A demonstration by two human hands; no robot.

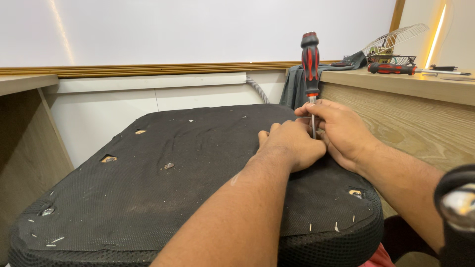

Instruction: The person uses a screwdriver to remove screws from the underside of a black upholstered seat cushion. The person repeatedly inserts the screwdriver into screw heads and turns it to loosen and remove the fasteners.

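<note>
You are looking down at the underside of a black seat cushion (163,188), covered in coarse dark fabric stapled along its edge, with several bolt holes showing through the cloth. It sits between two wooden desks: one desk (22,128) at your left, another desk (420,113) at your right. Behind it runs a white wall (198,29) with a wooden trim strip and a grey hose (258,89) curving down.

On the right desk lie a second screwdriver (393,68) with a red and black handle, a wire fan guard (393,39) and a dark wire basket (391,58); what is in the basket you cannot tell. A grey cloth (297,84) hangs off the desk's corner.

Your left hand (292,146) is curled closed, resting on the cushion beside the shaft of an upright screwdriver (310,64). Your right hand (336,131) pinches that shaft low down with narrow fingers, its tip hidden between your hands near the cushion's right rear part.
</note>
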